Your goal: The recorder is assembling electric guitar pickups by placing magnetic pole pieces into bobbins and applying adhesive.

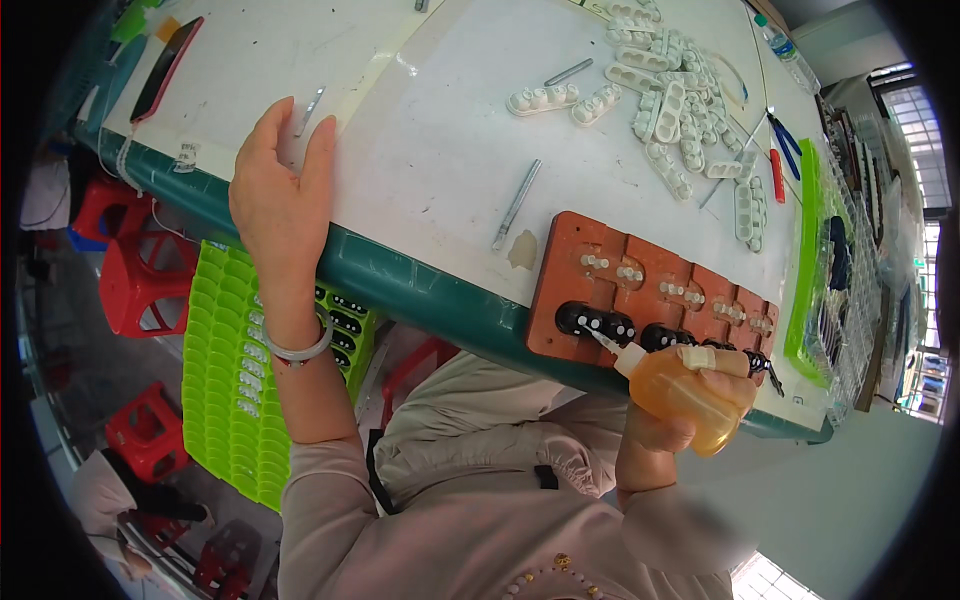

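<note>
My right hand (700,400) is wrapped round a squeeze bottle (680,395) of amber liquid, held tilted. A bandage or tape covers one of its fingers. The bottle's thin nozzle points at a black rounded part (578,318) set in a reddish-brown block mould (556,262); whether the tip touches cannot be made out. More black parts sit along the near row, partly behind my hand. Small clear-white pegs (595,261) stand in the far row. My left hand (283,200) lies open at the table edge, thumb and fingers apart, near a small metal strip (311,110).
White moulded pieces (668,100) are heaped at the far right, with metal rods (518,205), red- and blue-handled tools (777,175) and a plastic bottle (785,50) around. A phone (167,70) lies far left. Green trays (225,370) holding black and white parts stand below the table's left edge.
</note>
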The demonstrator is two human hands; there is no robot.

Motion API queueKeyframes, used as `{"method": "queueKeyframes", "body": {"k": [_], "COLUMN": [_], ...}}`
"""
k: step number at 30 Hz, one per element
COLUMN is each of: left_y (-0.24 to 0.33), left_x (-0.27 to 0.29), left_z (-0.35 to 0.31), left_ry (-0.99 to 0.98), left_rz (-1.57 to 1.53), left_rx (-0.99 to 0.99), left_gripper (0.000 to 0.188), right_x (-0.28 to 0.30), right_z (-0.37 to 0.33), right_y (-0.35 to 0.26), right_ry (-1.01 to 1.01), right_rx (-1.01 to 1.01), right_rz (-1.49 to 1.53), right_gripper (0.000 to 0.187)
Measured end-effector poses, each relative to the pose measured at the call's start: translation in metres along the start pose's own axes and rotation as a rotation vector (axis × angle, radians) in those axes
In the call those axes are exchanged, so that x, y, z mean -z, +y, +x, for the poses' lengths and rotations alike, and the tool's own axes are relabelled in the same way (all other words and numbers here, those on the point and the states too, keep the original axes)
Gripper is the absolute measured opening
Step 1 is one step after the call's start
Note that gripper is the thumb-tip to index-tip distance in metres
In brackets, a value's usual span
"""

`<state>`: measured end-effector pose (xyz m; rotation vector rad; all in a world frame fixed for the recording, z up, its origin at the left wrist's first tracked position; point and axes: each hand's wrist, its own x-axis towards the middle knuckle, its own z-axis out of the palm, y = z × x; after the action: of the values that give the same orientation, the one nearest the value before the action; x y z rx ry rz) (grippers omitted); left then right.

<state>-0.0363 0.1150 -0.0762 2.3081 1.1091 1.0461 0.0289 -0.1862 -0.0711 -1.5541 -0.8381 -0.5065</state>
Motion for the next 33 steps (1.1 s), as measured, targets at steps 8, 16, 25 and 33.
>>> {"method": "queueKeyframes", "body": {"k": [8,16,25,33], "left_y": [-0.001,0.001,0.003,0.001], "left_x": [0.001,0.001,0.002,0.001], "left_z": [0.000,0.000,0.000,0.001], "left_ry": [0.005,-0.017,-0.039,-0.023], "left_rz": [0.002,-0.005,-0.002,-0.015], "left_rx": [-0.019,-0.007,0.017,-0.026], "left_gripper": [0.044,0.044,0.043,0.044], "right_x": [0.000,0.004,0.014,0.017], "right_z": [0.001,-0.003,-0.006,-0.006], "right_y": [-0.001,-0.005,-0.002,-0.004], "right_ry": [-0.035,0.117,-0.032,-0.114], "right_rx": [0.009,-0.035,-0.045,0.010], "right_rz": [0.009,-0.011,0.048,0.123], "right_gripper": [0.050,0.050,0.057,0.058]}}
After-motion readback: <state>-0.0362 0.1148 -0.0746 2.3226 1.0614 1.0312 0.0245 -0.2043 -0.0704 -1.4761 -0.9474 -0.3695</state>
